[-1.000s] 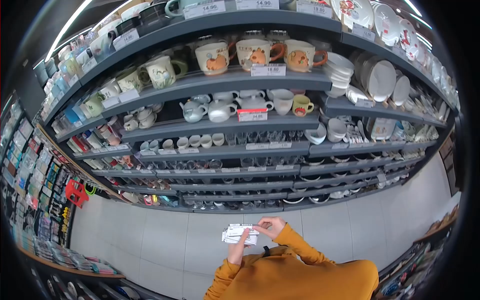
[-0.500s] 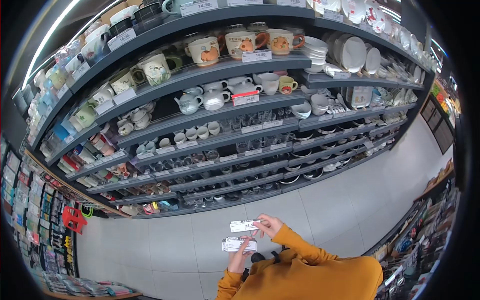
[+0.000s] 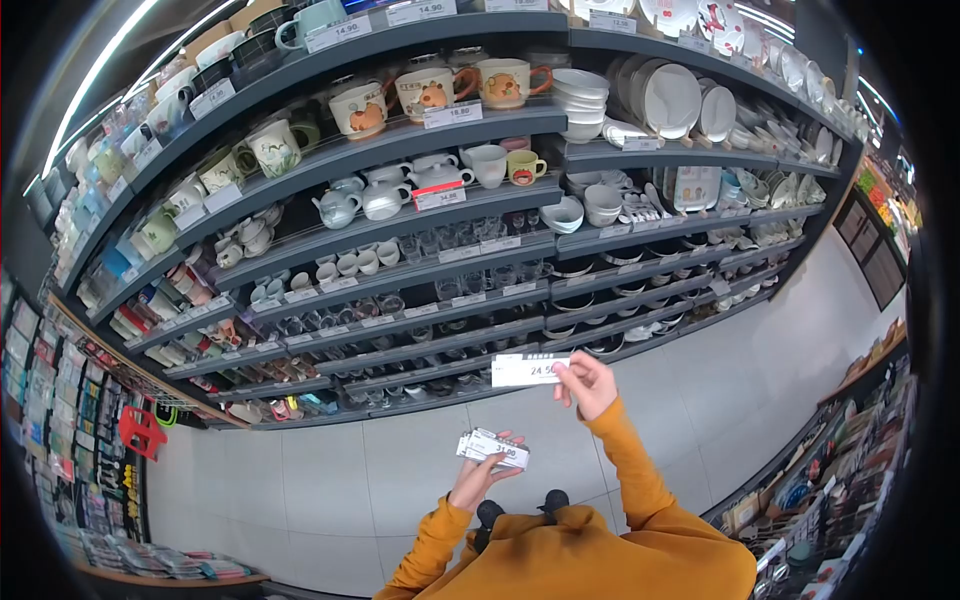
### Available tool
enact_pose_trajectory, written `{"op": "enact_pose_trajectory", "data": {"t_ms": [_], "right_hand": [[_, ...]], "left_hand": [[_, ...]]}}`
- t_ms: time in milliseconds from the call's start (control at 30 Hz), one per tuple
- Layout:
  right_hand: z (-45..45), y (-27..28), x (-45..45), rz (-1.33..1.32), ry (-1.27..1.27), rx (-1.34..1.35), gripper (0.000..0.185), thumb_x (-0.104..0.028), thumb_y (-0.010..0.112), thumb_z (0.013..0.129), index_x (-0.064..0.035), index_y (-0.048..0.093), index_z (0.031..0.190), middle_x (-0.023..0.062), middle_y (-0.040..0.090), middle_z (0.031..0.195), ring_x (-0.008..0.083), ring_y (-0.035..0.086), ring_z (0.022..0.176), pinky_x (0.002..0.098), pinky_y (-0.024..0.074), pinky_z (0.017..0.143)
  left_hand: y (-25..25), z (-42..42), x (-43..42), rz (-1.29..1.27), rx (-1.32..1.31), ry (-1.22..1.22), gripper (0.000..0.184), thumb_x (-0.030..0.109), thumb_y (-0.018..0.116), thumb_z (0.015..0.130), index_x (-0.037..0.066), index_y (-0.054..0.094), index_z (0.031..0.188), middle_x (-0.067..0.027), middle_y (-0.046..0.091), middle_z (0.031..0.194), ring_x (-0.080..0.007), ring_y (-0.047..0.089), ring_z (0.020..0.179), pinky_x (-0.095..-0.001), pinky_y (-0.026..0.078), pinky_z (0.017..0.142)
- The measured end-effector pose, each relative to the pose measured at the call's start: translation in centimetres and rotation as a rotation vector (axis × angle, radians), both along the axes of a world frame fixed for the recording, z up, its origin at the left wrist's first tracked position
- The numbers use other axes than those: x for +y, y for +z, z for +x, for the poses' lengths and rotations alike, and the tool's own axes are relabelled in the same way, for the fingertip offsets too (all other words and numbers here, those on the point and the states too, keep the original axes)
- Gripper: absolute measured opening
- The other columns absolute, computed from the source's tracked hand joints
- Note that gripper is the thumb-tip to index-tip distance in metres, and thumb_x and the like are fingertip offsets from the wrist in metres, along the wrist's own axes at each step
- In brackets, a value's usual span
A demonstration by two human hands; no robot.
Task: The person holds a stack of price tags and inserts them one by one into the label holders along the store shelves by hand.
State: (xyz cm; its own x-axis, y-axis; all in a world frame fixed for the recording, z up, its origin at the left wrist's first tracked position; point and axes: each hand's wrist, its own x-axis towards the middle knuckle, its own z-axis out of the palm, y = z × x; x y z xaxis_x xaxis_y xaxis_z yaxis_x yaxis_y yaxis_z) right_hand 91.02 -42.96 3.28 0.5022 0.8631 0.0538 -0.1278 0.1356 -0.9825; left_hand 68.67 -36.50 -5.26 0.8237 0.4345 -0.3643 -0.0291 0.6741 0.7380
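Note:
Between the thumb and fingers of my right hand is one white price tag printed 24.50, held up in front of the lower shelves. Lower and to the left, my left hand grips a small stack of price tags, the top one reading 31.00. The tags in the stack are slightly fanned out, and the lower ones are mostly covered. Both hands are in the air, apart from each other and from the shelves.
Shelving ahead carries mugs, teapots, plates, bowls and glasses, with price tags along the edges. A red basket is at left. Grey floor tiles lie below. More racks of goods stand at right.
My right hand has moved up and right with its single tag, away from the left hand. My left hand has risen slightly with the stack. The view has shifted to the right.

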Motion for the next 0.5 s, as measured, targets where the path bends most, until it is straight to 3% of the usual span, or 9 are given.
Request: {"op": "enact_pose_trajectory", "data": {"t_ms": [300, 500], "right_hand": [[7.7, 3.3, -5.3, 0.154, 0.043, -0.05, 0.009, -0.007, 0.058, 0.093, 0.0008, 0.055, 0.093, 0.0055, 0.062, 0.075, 0.0081, 0.057, 0.064, 0.0206, 0.0441, 0.057], [9.8, 4.4, -6.7, 0.266, -0.005, -0.02, 0.01, -0.007, 0.056, 0.093, -0.0001, 0.055, 0.087, 0.005, 0.061, 0.074, 0.0088, 0.056, 0.064, 0.0225, 0.045, 0.059]], "left_hand": [[-0.4, 9.3, -10.0, -0.118, -0.022, -0.069, 0.043, 0.01, 0.045, 0.094, 0.003, 0.038, 0.135, -0.0146, 0.05, 0.134, -0.0237, 0.053, 0.119, -0.037, 0.048, 0.093], [-0.7, 11.6, -12.2, -0.134, -0.022, 0.047, 0.043, 0.011, 0.045, 0.094, 0.002, 0.038, 0.135, -0.0161, 0.051, 0.133, -0.0244, 0.053, 0.118, -0.0378, 0.049, 0.093]]}}
